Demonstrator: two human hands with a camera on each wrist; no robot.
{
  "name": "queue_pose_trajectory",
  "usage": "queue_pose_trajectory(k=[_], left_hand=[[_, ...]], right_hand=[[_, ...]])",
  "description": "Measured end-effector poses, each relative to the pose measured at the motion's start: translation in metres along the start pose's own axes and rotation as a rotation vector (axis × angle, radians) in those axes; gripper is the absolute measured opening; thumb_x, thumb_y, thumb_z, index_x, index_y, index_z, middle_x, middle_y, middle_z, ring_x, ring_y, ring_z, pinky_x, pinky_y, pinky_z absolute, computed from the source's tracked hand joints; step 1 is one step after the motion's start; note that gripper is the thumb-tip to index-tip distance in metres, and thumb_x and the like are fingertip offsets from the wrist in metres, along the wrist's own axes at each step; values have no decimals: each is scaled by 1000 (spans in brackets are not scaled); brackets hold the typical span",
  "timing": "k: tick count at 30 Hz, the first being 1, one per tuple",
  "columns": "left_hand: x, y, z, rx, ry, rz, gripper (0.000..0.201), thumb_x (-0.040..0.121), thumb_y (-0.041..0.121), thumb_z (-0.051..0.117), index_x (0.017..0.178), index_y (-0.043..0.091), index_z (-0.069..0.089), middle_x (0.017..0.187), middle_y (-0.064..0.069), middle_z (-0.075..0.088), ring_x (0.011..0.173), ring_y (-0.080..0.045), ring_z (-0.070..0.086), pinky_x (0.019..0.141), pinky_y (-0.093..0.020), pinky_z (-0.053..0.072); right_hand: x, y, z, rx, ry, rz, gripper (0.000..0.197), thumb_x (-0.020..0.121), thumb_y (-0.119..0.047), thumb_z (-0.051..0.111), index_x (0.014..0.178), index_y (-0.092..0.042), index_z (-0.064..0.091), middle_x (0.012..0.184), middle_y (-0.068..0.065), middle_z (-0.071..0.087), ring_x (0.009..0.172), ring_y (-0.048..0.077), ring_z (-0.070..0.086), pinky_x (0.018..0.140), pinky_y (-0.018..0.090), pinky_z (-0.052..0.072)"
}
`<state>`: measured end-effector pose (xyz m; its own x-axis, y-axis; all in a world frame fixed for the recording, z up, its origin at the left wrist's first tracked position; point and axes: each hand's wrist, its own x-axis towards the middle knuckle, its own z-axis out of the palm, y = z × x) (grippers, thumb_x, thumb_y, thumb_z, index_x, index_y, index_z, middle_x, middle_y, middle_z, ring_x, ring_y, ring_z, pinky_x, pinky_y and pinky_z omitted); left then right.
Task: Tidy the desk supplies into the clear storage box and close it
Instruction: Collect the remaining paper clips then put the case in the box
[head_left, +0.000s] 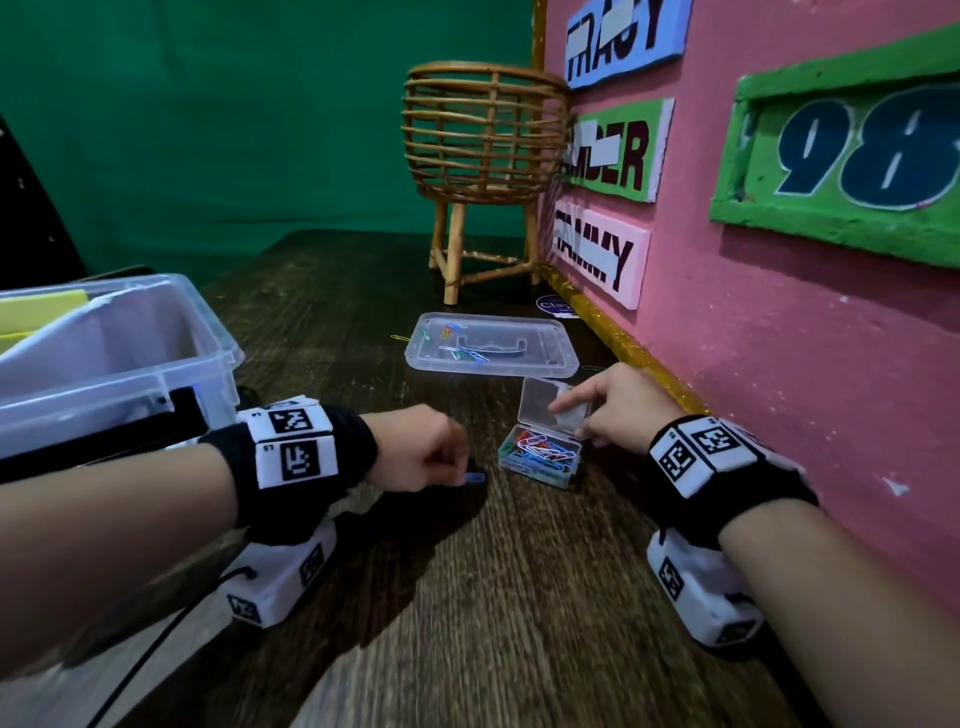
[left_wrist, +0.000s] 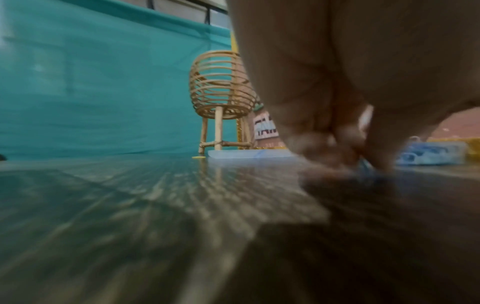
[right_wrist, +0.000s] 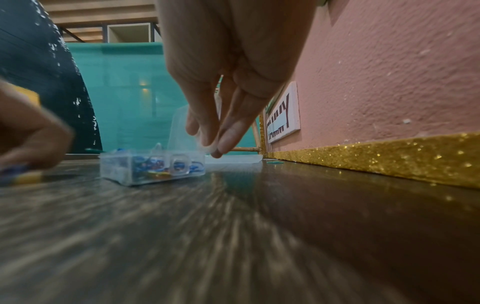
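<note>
Left grip (head_left: 421, 448) is pinching a blue clip (head_left: 475, 477) off the surface; right grip (head_left: 610, 408) is holding the lid of the small clip case (head_left: 540, 453) just beside it. Judging: gathering strays; next, drop clip in, shut case, then into storage box (head_left: 156, 332) w/ its lid (head_left: 491, 345) beyond.

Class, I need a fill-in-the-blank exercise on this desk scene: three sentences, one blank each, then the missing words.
1. The small case by the right hand is full of coloured paper ____.
2. The right hand's fingers hold the small case's hinged ____ up.
3. The flat clear lid lies in front of the legs of the wicker ____.

Missing words: clips; lid; basket
</note>
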<state>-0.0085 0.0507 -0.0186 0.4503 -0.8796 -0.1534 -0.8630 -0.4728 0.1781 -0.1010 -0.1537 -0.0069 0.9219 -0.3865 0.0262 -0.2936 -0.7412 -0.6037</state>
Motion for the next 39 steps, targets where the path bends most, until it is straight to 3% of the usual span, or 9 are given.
queue_pose_trajectory(k=[4, 8, 14, 21, 23, 29, 34, 36, 39], left_hand=[[22, 9, -7, -20, 297, 72, 15, 91, 22, 56, 98, 9, 60, 96, -3, 57, 86, -12, 49, 79, -23, 42], [42, 21, -12, -6, 265, 91, 24, 92, 28, 53, 106, 10, 60, 109, -6, 59, 99, -19, 56, 89, -32, 47], [77, -25, -29, 84, 390, -216, 27, 96, 20, 43, 115, 9, 58, 125, -12, 54, 116, -29, 53, 98, -39, 45], [106, -102, -44, 250, 82, -588, 33, 95, 13, 46, 122, -1, 57, 128, -20, 57, 120, -31, 54, 90, -35, 44], [118, -119, -47, 284, 7, -628, 33, 92, 17, 51, 121, 4, 59, 126, -17, 60, 117, -31, 57, 80, -30, 43], [162, -184, -43, 179, -68, -663, 39, 80, 32, 59, 118, 25, 56, 127, -5, 60, 112, -29, 60, 89, -31, 45], [292, -373, 6, 113, -192, -582, 47, 57, 60, 60, 101, 54, 46, 115, 12, 63, 100, -20, 64, 89, -47, 51], [281, -346, -1, 64, -166, -600, 44, 57, 67, 55, 99, 56, 50, 111, 14, 64, 95, -18, 64, 86, -45, 52], [211, -253, -31, 49, -88, -643, 27, 58, 48, 66, 85, 41, 67, 90, 14, 70, 83, -16, 67, 82, -37, 55]], right_hand=[[-1, 0, -1, -7, -4, -2, 40, 74, 8, 68, 95, -25, 75, 119, 3, 61, 83, 20, 63, 71, 30, 58], [-4, -2, -1, -52, 28, -14, 35, 74, 2, 72, 94, -27, 75, 115, 3, 65, 96, 20, 60, 90, 35, 53], [-4, -1, -4, -135, 164, 19, 29, 81, 1, 62, 96, -19, 75, 116, 3, 67, 108, 19, 58, 97, 29, 46], [-3, -2, -7, -203, 167, 16, 32, 82, 4, 59, 104, -15, 73, 119, 3, 66, 111, 19, 56, 99, 25, 40], [0, -3, -7, -227, 167, 11, 33, 82, 3, 60, 105, -16, 73, 119, 3, 66, 112, 19, 56, 100, 25, 40], [11, -2, -4, -236, 159, 11, 32, 81, 0, 63, 103, -21, 73, 121, 2, 65, 113, 20, 57, 102, 30, 44], [13, -2, -4, -225, 142, 30, 33, 82, -2, 64, 102, -25, 73, 124, 2, 63, 114, 20, 55, 97, 29, 44], [14, -1, -3, -219, 135, 34, 32, 82, -3, 65, 100, -27, 74, 122, 1, 63, 112, 20, 55, 96, 28, 45], [15, 0, -1, -203, 123, 34, 28, 82, -6, 66, 95, -30, 75, 119, -1, 65, 108, 18, 56, 95, 27, 46]])
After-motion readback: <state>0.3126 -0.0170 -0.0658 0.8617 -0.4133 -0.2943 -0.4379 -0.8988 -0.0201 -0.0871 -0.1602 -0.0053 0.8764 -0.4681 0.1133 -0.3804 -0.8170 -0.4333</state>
